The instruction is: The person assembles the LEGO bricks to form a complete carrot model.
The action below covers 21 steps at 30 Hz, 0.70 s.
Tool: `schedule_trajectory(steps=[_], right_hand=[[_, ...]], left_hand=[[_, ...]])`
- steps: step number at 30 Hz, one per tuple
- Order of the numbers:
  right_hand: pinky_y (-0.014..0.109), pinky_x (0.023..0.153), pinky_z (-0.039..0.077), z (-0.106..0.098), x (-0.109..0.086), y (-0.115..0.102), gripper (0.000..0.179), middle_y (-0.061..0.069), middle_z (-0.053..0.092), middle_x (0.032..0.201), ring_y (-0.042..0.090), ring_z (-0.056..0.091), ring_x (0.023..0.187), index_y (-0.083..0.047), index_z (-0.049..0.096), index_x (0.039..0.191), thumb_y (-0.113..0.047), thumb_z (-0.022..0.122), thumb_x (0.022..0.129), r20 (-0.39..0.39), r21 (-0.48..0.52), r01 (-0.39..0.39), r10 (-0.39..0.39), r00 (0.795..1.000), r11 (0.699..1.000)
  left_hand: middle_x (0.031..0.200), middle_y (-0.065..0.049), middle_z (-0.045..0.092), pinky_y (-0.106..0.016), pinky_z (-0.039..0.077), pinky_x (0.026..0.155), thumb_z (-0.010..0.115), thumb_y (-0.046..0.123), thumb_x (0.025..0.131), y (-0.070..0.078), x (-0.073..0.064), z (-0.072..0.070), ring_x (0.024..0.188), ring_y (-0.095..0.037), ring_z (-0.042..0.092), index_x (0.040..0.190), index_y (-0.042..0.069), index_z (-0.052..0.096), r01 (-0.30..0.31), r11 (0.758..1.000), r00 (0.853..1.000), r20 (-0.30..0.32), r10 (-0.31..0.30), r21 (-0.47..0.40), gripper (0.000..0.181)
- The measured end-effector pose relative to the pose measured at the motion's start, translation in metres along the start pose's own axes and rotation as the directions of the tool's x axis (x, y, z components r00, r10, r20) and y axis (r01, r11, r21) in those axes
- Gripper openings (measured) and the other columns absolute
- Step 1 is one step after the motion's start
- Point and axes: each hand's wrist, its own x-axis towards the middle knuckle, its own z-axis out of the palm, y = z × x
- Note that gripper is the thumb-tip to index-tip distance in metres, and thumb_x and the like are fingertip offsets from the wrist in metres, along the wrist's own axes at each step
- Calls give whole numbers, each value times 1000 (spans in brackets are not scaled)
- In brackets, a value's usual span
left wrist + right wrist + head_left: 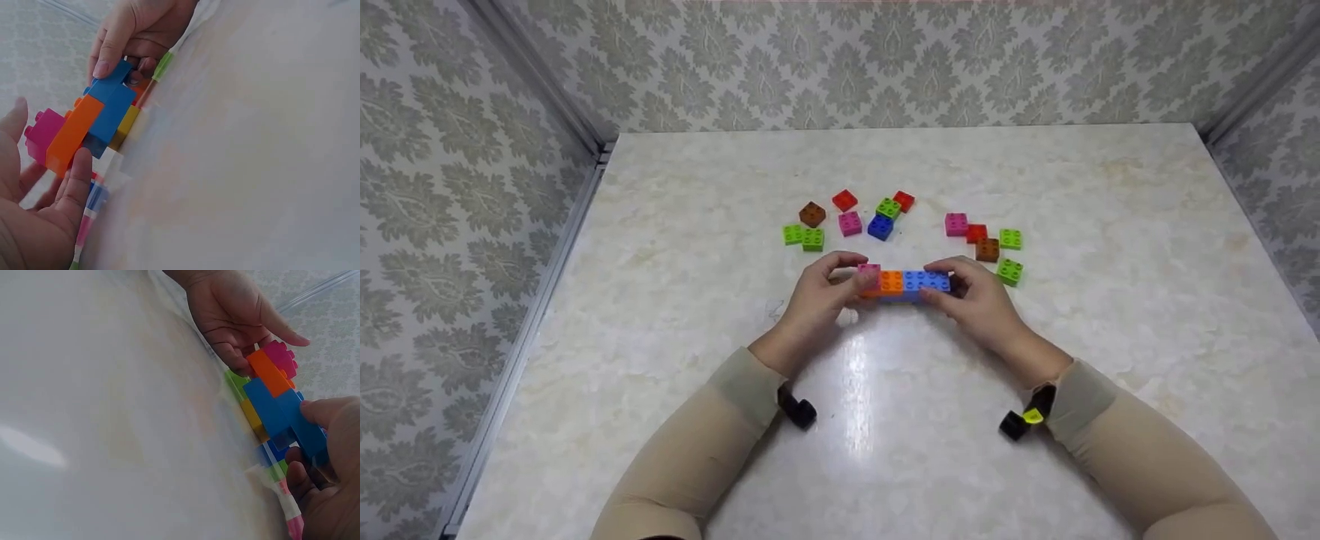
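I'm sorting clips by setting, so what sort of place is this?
Likely a walled-in work area, perhaps a recording booth: patterned walls stand at the back and both sides of a pale table, and a black device shows at each wrist.

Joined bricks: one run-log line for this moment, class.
left hand: holds orange brick | right hand: pinches blue brick | pink brick: atop orange brick | loose bricks: lying on table

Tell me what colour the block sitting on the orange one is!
That block is pink; the left wrist view shows it best.
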Motion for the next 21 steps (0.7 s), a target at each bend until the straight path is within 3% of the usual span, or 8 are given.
schedule_trajectory(steps=[6, 12, 17, 21], right_hand=[[15, 93, 51, 0, 1, 0, 43, 11, 72, 143, 25, 61, 113, -10, 74, 145, -27, 82, 106, -22, -20, 4, -4, 1000, 1000], [14, 89, 51, 1, 0, -2, 35, 13, 74, 133, 23, 62, 107, -5, 78, 138, -23, 78, 109, -139, -33, 11, -15, 990, 999], [15, 85, 51, -2, 0, -3, 24, 12, 75, 122, 19, 62, 102, 0, 79, 128, -14, 76, 109, -263, -3, 67, -66, 963, 998], [15, 82, 48, -17, 6, -2, 22, 13, 74, 116, 18, 62, 100, 1, 78, 126, -10, 76, 108, -339, -45, 88, -98, 936, 995]], left_hand=[[134, -3, 73, -28, 65, 98, 87, 34, 102, -3, 0, -1, 113, -23, 73, 133, 20, 75, -69, 997, 998, -2, 69, 44, 37], [128, -6, 73, -24, 64, 89, 88, 30, 102, -5, 0, -1, 105, -22, 70, 132, 17, 76, -103, 993, 994, -21, 105, 61, 35], [128, -4, 74, -25, 63, 88, 87, 33, 102, -7, 1, -3, 107, -22, 69, 133, 20, 76, -112, 990, 993, -35, 115, 85, 35], [128, -2, 75, -25, 62, 88, 87, 36, 103, -8, 2, -4, 108, -23, 69, 134, 21, 76, -120, 987, 991, -48, 125, 107, 36]])
